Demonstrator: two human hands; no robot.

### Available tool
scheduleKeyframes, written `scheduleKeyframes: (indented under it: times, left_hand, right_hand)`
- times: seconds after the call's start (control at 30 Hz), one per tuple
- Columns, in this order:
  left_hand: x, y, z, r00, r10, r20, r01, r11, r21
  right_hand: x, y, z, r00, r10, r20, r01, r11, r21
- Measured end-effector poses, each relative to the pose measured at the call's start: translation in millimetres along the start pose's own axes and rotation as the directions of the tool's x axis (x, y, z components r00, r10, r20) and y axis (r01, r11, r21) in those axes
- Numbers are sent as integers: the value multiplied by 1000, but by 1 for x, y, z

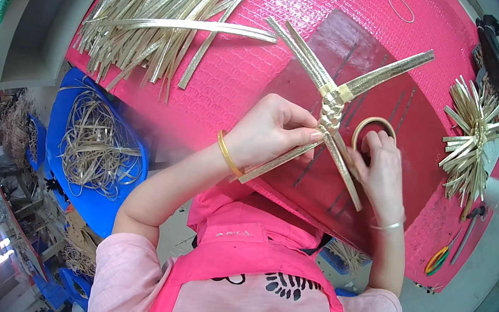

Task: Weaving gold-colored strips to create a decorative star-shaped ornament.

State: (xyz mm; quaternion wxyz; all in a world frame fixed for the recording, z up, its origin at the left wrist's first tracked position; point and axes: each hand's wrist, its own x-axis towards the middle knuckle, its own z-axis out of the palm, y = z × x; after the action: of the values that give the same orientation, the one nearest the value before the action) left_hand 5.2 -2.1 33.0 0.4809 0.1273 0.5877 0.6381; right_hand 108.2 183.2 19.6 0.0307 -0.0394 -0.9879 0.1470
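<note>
A short braid of metallic gold strips (331, 111) lies over a dark red board (412, 153), its strip ends fanning out in an X. Small pale bands, like tape, sit where the upper strips meet the braid. My left hand (279, 125) pinches the lower end of the braid between thumb and fingers, a strip trailing below it. My right hand (381, 171) has its fingers curled beside the lower right strips, the thumb and finger closed on one strip. A tan ring, like a tape roll (360, 128), lies behind its knuckles, partly hidden by them.
Many loose gold strips (153, 21) are piled on the pink table cover (297, 0) at the far left. Gold bundles (474, 140) lie at the right, near scissors (437, 260). A blue tub (89, 204) with tangled strips stands below the table's left edge.
</note>
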Motion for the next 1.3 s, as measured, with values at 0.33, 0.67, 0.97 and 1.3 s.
scheduleKeyframes:
  times: [0.33, 0.67, 0.97, 1.3]
  left_hand:
    - [-5, -14, -2, 957, 202, 210, -190, 979, -75]
    - [0, -11, 10, 971, 123, 204, -62, 957, -285]
    - [-3, -5, 8, 977, 153, -147, -155, 988, 1]
    - [10, -15, 29, 950, 185, -250, -227, 962, -150]
  right_hand:
    - [6, -10, -11, 900, 392, 191, 20, -476, 879]
    - [3, -44, -10, 942, 332, -45, 44, 10, 999]
    - [15, -15, -17, 955, 296, -18, -184, 639, 747]
    - [15, -50, 12, 924, 337, 183, -198, 13, 980]
